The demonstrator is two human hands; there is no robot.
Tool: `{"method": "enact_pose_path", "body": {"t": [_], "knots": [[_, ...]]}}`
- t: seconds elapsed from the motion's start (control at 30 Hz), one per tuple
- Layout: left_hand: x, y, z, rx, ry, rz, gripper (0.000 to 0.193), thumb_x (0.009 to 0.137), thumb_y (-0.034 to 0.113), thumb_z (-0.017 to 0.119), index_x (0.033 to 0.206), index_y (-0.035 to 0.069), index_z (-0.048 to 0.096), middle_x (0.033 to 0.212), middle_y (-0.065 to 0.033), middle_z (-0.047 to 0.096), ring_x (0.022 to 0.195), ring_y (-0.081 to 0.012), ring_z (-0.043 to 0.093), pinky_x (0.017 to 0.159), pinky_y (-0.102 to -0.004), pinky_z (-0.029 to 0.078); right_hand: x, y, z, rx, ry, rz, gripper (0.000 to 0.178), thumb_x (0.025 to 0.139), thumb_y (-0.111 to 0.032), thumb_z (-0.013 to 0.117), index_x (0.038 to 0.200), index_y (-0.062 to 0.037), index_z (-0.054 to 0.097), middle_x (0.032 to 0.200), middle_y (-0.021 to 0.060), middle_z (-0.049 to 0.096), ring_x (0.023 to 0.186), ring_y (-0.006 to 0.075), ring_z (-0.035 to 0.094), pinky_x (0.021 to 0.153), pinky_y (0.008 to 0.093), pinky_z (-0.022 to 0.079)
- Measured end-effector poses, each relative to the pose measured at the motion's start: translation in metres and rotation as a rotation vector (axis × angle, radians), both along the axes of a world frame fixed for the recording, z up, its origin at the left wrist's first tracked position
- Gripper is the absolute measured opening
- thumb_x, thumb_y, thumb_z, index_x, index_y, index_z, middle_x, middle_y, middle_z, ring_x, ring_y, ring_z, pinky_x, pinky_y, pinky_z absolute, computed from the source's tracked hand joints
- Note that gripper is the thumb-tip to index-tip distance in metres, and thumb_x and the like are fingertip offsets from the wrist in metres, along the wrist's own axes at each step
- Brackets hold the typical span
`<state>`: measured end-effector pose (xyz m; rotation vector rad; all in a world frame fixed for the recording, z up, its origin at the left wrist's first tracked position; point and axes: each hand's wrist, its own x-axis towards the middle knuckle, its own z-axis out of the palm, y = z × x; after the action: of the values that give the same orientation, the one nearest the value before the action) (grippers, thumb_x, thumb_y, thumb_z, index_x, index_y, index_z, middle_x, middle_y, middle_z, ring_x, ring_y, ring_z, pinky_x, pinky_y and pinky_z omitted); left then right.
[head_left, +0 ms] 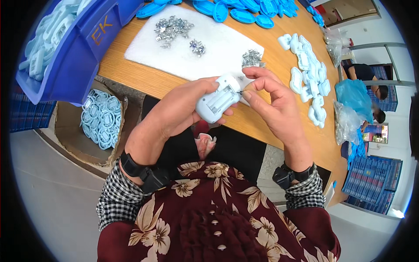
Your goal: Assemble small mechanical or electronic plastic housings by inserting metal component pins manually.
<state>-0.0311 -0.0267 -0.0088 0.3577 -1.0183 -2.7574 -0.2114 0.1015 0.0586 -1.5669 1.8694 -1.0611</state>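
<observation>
My left hand [176,107] is closed around a pale blue plastic housing [214,108] with an open battery compartment facing up. Its thumb lies along the near left side, and other fingertips show beneath. At the housing's right edge, my right hand [279,105] pinches a small dark metal piece [240,92], its exact shape too small to make out. Beyond the hands, a white foam sheet [174,65] carries loose metal pieces: a larger heap [172,29], a small cluster [197,47] and a pile [252,58] near my right fingers.
Pale blue plastic shells [309,65] lie on the wooden table [279,131] at right; bright blue oval parts [242,15] lie at the far edge. A blue bin [83,56] of housings stands left, above a cardboard box [70,131] of pale blue rings. People [364,72] are in the background.
</observation>
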Motion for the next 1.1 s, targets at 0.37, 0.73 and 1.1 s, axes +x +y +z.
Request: {"method": "enact_pose_path", "body": {"t": [0.37, 0.73, 1.1], "knots": [[-0.014, 0.021, 0.002, -0.186, -0.145, 0.043, 0.043, 0.104, 0.023, 0.04, 0.136, -0.004, 0.047, 0.111, -0.0128, 0.067, 0.096, -0.018, 0.068, 0.083, -0.0303, 0.056, 0.005, 0.001, -0.02, -0.066, 0.469, -0.039, 0.012, 0.081, -0.01, 0.072, 0.084, -0.0028, 0.063, 0.113, 0.0124, 0.064, 0.112, 0.0332, 0.058, 0.092, 0.0431, 0.046], [-0.016, 0.019, -0.004, -0.219, -0.175, 0.045, 0.041, 0.103, 0.021, 0.037, 0.133, -0.006, 0.047, 0.106, -0.0133, 0.067, 0.093, -0.0173, 0.068, 0.082, -0.0302, 0.058, 0.022, 0.011, -0.018, -0.153, 0.835, 0.013, 0.027, 0.07, -0.006, 0.072, 0.097, -0.0034, 0.068, 0.115, 0.0143, 0.066, 0.11, 0.0331, 0.06, 0.093, 0.0456, 0.043], [-0.007, 0.026, 0.012, -0.12, -0.114, 0.104, 0.045, 0.103, 0.018, 0.038, 0.143, -0.005, 0.042, 0.115, -0.0128, 0.064, 0.091, -0.0171, 0.067, 0.081, -0.0293, 0.056, 0.005, 0.014, -0.023, 0.252, -0.535, -0.199, 0.032, 0.098, -0.026, 0.06, 0.111, 0.003, 0.064, 0.092, 0.0053, 0.067, 0.083, 0.0129, 0.062, 0.074, 0.0256, 0.048]]}}
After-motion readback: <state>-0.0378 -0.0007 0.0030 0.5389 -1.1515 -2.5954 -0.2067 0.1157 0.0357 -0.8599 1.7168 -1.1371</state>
